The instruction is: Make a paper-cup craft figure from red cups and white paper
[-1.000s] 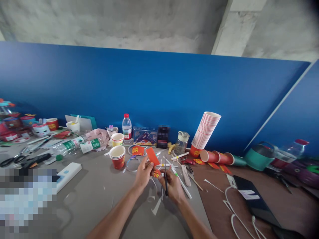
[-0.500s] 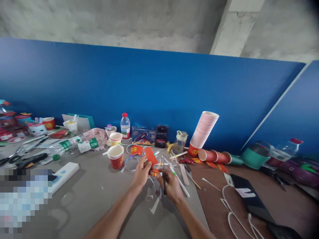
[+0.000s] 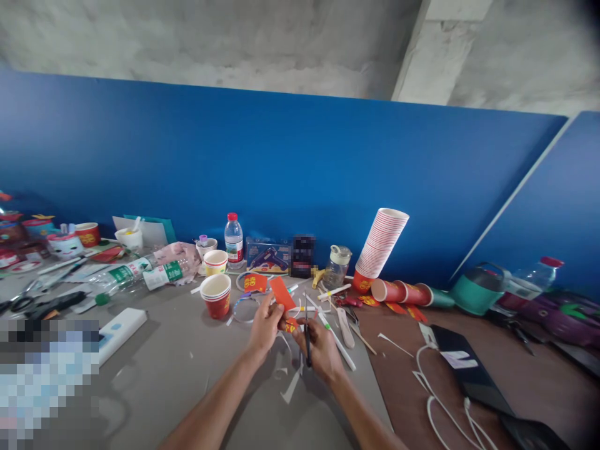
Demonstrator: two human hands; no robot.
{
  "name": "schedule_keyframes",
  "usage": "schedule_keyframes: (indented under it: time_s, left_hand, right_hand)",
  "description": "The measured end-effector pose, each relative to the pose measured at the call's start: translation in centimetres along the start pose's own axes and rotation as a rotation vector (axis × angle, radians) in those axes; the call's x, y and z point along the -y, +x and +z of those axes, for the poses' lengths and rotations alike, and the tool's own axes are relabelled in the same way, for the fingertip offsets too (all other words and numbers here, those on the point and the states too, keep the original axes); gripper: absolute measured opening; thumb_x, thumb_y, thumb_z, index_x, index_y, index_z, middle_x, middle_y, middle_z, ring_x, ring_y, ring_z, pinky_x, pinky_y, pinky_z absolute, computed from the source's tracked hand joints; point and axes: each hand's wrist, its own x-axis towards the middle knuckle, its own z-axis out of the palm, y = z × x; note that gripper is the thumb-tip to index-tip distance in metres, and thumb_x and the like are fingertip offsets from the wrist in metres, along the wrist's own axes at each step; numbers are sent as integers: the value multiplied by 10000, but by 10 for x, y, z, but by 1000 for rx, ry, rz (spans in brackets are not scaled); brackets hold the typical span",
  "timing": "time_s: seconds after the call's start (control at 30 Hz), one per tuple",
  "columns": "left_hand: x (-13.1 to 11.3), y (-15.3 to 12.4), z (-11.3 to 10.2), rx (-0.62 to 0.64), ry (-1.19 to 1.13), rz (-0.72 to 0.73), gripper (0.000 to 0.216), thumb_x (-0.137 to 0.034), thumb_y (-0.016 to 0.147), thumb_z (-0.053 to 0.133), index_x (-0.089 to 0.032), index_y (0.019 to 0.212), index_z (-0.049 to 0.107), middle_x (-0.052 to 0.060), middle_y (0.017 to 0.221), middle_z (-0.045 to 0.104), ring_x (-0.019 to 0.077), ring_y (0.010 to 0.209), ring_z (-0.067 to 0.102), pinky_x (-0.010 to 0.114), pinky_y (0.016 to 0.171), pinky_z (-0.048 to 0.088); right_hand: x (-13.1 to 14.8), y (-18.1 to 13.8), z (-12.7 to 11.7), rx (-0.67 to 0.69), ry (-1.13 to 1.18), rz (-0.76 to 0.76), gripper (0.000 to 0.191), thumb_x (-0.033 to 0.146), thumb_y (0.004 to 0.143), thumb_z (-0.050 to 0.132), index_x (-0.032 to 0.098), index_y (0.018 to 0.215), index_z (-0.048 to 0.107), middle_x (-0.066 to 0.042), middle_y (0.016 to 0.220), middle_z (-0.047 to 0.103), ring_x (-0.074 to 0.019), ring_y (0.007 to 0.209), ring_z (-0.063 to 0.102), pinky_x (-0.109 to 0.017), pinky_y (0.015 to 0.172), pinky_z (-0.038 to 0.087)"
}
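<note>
My left hand (image 3: 265, 325) pinches a piece of orange-red paper (image 3: 282, 294) that stands up above its fingers. Close below it, between the two hands, is a small red piece with yellow print (image 3: 291, 324); which hand bears it I cannot tell. A pair of dark-handled scissors (image 3: 308, 340) is gripped in my right hand (image 3: 323, 353), blades pointing away and upward, just right of the paper. Thin white paper strips (image 3: 291, 386) lie on the table under my hands. A red paper cup (image 3: 216, 297) stands to the left of my left hand.
Markers (image 3: 340, 344), a clear jar (image 3: 337, 265) and a tall leaning stack of paper cups (image 3: 382, 244) stand or lie beyond my hands. Cups joined end to end (image 3: 405, 292) lie at right. Plastic bottles (image 3: 162, 274) and a white power strip (image 3: 122, 336) are at left.
The view has shifted slightly, so things at the sides sit a little further left. Both hands keep nearly the same pose with the paper and the scissors.
</note>
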Motion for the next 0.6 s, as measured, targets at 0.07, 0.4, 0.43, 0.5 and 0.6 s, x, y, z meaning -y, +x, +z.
schedule_keyframes:
  time_s: [0.07, 0.4, 0.43, 0.5, 0.6]
  left_hand:
    - [1, 0, 0, -6, 1, -5, 548, -487, 645, 690, -163, 1054, 522, -62, 534, 551, 75, 426, 456, 193, 450, 344]
    - [-2, 0, 0, 22, 1, -1, 494, -481, 656, 685, -160, 1001, 537, -59, 533, 551, 73, 430, 455, 194, 458, 355]
    - [-2, 0, 0, 16, 2, -2, 495, -480, 654, 686, -160, 1001, 539, -59, 533, 551, 74, 430, 457, 194, 458, 357]
    - [-2, 0, 0, -2, 2, -4, 498, -485, 641, 691, -161, 990, 545, -58, 529, 550, 75, 425, 457, 196, 454, 356]
    - [-1, 0, 0, -14, 0, -11, 508, -496, 630, 697, -162, 981, 544, -58, 526, 549, 73, 419, 454, 196, 450, 354]
  right_hand:
    - [-1, 0, 0, -10, -5, 10, 390, 454, 733, 644, 133, 953, 665, 2, 591, 575, -134, 512, 488, -240, 486, 398]
    - [-4, 1, -1, -12, -35, 43, 374, 437, 740, 627, 116, 925, 672, 15, 566, 524, -122, 504, 457, -228, 470, 349]
    - [-3, 1, -1, -13, -34, 42, 368, 434, 742, 625, 118, 924, 673, 17, 564, 521, -121, 502, 453, -226, 467, 345]
    - [-4, 1, -1, -19, -35, 33, 362, 431, 742, 625, 120, 921, 675, 22, 556, 512, -115, 493, 443, -223, 462, 336]
    - [-6, 2, -1, -26, -37, 20, 371, 440, 735, 633, 116, 911, 674, 27, 541, 500, -113, 483, 430, -222, 456, 325]
